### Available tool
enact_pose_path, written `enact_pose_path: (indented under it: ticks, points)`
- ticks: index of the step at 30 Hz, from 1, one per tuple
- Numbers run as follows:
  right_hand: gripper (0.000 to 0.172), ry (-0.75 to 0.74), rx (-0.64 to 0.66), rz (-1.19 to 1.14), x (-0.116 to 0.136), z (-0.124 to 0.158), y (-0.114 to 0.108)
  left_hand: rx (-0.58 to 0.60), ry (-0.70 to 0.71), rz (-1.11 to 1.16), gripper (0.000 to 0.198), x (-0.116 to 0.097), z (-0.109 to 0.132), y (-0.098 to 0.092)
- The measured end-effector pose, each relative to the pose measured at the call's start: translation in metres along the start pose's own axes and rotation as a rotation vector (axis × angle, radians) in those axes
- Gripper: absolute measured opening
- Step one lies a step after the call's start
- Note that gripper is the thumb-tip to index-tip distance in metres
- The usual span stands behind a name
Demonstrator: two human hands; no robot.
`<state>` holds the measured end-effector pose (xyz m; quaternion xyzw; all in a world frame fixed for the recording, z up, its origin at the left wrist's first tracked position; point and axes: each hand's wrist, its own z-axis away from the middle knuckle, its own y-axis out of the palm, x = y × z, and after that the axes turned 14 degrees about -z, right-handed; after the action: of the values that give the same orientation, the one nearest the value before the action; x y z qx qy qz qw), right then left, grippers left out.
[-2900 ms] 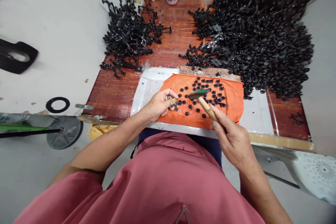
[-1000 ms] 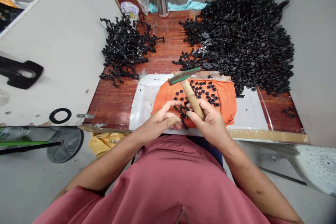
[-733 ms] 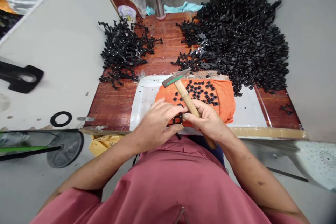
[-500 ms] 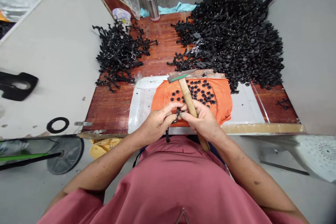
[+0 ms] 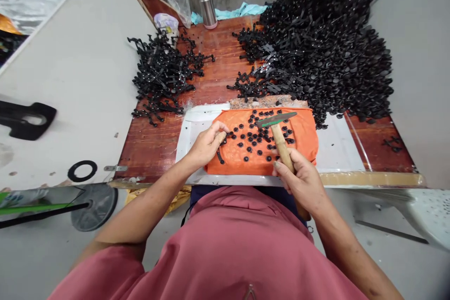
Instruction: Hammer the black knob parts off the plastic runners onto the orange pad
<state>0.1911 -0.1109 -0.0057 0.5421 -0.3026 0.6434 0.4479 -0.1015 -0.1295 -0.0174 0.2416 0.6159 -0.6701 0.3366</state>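
My right hand grips the wooden handle of a small hammer, whose green-painted head hovers over an orange cloth dotted with several small black round caps. My left hand rests at the cloth's left edge, fingers pinched on a thin black plastic strip that lies on the cloth. The cloth covers a white board on a red-brown wooden table.
A big heap of black plastic parts fills the table's back right; a smaller heap sits back left. A steel flask stands at the far edge. On the floor left lie a black ring and a fan base.
Both hands had met near my body, working the black strip together. Now they have parted: the left carried the strip to the cloth's left edge and the hammer swung right over the caps.
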Motion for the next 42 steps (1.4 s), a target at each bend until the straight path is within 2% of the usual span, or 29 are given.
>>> enact_pose_path:
  ticks: [8,16,19,23,27,33,36,39,42]
  points:
    - [0.037,0.008,-0.025,0.109,-0.007,0.006,-0.01,0.005,0.015,-0.065,0.015,-0.002,-0.001,0.004]
    - [0.02,-0.068,0.021,0.266,-0.012,0.006,-0.011,-0.005,0.025,-0.107,0.015,-0.002,-0.001,0.005]
    - [0.02,-0.085,0.027,0.3,-0.012,0.006,-0.011,-0.01,0.031,-0.118,0.015,-0.001,-0.001,0.006]
    - [0.025,-0.122,0.043,0.365,-0.01,0.006,-0.012,-0.016,0.032,-0.145,0.013,0.0,-0.003,0.007]
    - [0.039,-0.205,0.073,0.52,-0.002,0.003,-0.01,-0.022,0.03,-0.179,0.012,0.0,-0.004,0.007]
    - [0.056,-0.246,0.174,0.705,0.015,-0.01,-0.002,0.069,0.017,-0.106,0.016,0.0,-0.004,0.002]
    - [0.06,-0.336,0.209,0.687,0.023,-0.013,0.003,0.107,-0.002,-0.009,0.015,0.001,-0.006,0.001]
    - [0.061,-0.449,0.179,0.698,0.024,-0.014,0.009,0.11,-0.004,0.034,0.015,0.002,-0.008,0.002]
    - [0.06,-0.422,0.168,0.875,0.019,-0.016,0.013,0.091,-0.008,0.052,0.011,0.003,-0.01,0.003]
